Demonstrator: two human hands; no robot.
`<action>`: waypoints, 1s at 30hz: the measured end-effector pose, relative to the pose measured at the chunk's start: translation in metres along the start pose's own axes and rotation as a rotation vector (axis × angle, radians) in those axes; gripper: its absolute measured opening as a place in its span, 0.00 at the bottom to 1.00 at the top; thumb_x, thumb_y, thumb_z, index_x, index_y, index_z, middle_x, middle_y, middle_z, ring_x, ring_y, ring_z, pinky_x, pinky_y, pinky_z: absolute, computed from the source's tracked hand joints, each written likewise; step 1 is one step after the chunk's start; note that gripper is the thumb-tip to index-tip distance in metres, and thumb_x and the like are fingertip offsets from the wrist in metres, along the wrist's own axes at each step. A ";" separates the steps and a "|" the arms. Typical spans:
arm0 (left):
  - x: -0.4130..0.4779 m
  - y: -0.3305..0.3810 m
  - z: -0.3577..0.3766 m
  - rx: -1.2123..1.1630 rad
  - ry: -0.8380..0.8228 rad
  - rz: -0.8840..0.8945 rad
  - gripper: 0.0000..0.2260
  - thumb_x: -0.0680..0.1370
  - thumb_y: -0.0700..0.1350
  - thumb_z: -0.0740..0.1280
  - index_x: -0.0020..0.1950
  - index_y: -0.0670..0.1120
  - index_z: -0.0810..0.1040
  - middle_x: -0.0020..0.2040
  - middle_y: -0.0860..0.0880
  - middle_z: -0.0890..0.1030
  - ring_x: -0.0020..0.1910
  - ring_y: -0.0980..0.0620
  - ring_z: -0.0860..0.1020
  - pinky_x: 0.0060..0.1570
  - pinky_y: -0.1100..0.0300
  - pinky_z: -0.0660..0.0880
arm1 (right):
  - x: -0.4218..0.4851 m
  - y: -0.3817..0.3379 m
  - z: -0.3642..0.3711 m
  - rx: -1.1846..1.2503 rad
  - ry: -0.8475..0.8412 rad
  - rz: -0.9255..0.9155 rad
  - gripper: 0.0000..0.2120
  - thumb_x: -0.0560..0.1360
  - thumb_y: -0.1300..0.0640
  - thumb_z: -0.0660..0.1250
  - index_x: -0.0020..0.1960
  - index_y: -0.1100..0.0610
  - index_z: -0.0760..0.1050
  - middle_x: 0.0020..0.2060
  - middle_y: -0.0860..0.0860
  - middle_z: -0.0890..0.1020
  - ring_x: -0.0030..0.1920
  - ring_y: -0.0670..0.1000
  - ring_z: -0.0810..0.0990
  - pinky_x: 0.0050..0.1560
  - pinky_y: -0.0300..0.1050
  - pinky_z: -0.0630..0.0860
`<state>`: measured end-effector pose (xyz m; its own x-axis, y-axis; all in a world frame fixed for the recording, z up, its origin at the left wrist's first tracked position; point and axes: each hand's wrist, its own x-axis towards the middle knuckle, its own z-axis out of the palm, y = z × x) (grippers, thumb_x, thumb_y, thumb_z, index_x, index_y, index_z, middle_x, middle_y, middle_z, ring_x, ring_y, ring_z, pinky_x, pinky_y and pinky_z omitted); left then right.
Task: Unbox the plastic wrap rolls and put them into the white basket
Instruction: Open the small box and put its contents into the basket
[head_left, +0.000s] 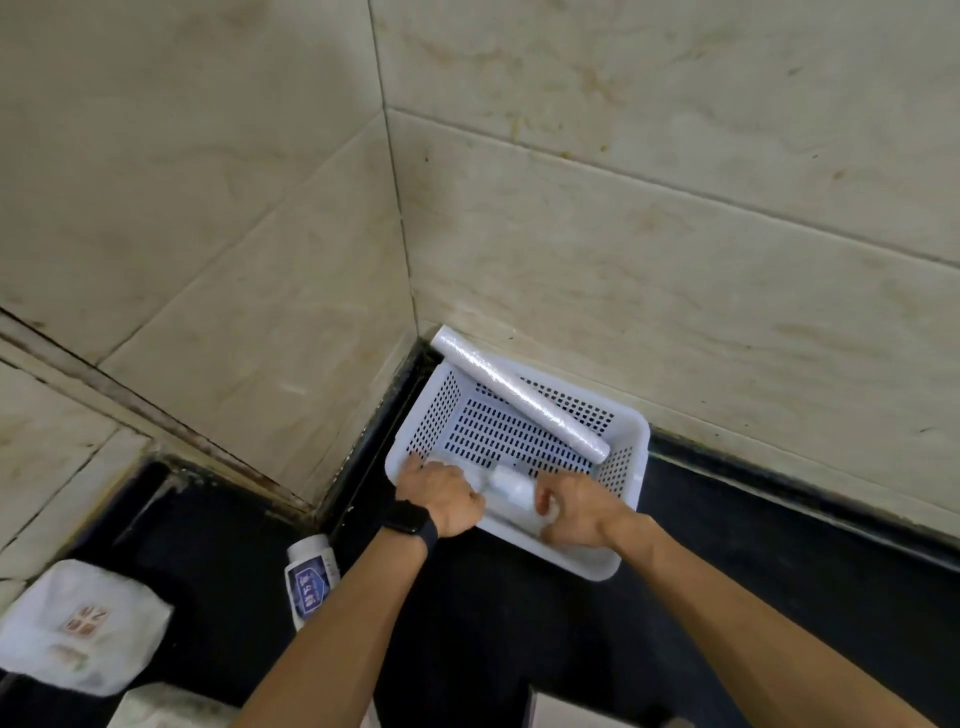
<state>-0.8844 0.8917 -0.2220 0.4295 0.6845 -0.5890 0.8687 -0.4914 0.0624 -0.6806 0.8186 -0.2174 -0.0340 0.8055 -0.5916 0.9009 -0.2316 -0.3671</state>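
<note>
Looking down through the head camera, I see the white basket (602, 569) set in the corner of a black countertop (519, 634), its far side just beside the tiled wall (623, 218). It is a rectangular plastic basket, with rows of small slots in its floor and walls.

One plastic wrap roll (524, 397) already lies inside the basket. It is a long, slim white cylinder with a glossy, faintly wrinkled film surface. It runs diagonally, with its lower end down by the basket's right wall and its upper end poking out over the basket's far left corner.

The second roll (511, 486) is at the near side of the basket, just above its floor. It has the same white, shiny look, though motion blurs it and only its middle shows between the hands. My operator's left hand (441, 493) has its fingers curled round the roll's left part, over the basket's near left rim. The right hand (576, 512) grips the other end, thumb and fingers closed round it inside the basket's near edge. A dark watch (405, 517) sits on the left wrist.

Left of the basket, a white carton with a blue label (311, 577) lies on the countertop. Well to the left of the basket sits a white packet (78, 623) with small red marks, too blurred to read.
</note>
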 end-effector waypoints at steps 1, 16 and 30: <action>0.002 0.002 -0.002 0.022 -0.032 -0.001 0.25 0.79 0.58 0.50 0.67 0.50 0.77 0.69 0.49 0.75 0.67 0.49 0.72 0.72 0.44 0.57 | -0.001 0.001 -0.002 0.023 -0.018 0.001 0.13 0.66 0.51 0.75 0.44 0.45 0.72 0.51 0.46 0.77 0.51 0.50 0.77 0.55 0.48 0.78; 0.033 0.002 -0.027 0.199 0.030 0.093 0.16 0.78 0.43 0.65 0.65 0.53 0.78 0.62 0.47 0.77 0.60 0.47 0.75 0.60 0.54 0.71 | -0.014 0.014 -0.037 0.328 0.137 0.122 0.30 0.77 0.62 0.62 0.78 0.54 0.61 0.66 0.57 0.77 0.62 0.57 0.78 0.63 0.51 0.76; 0.033 -0.011 -0.022 0.022 0.189 0.276 0.15 0.70 0.45 0.70 0.56 0.56 0.76 0.60 0.54 0.76 0.62 0.50 0.72 0.63 0.54 0.66 | -0.023 0.013 -0.033 0.433 0.229 0.158 0.25 0.75 0.64 0.60 0.72 0.52 0.66 0.50 0.51 0.79 0.43 0.48 0.80 0.36 0.38 0.73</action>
<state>-0.8742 0.9320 -0.2243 0.6877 0.6107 -0.3925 0.7086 -0.6823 0.1799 -0.6540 0.8151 -0.1845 0.2270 0.8302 -0.5092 0.6238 -0.5254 -0.5786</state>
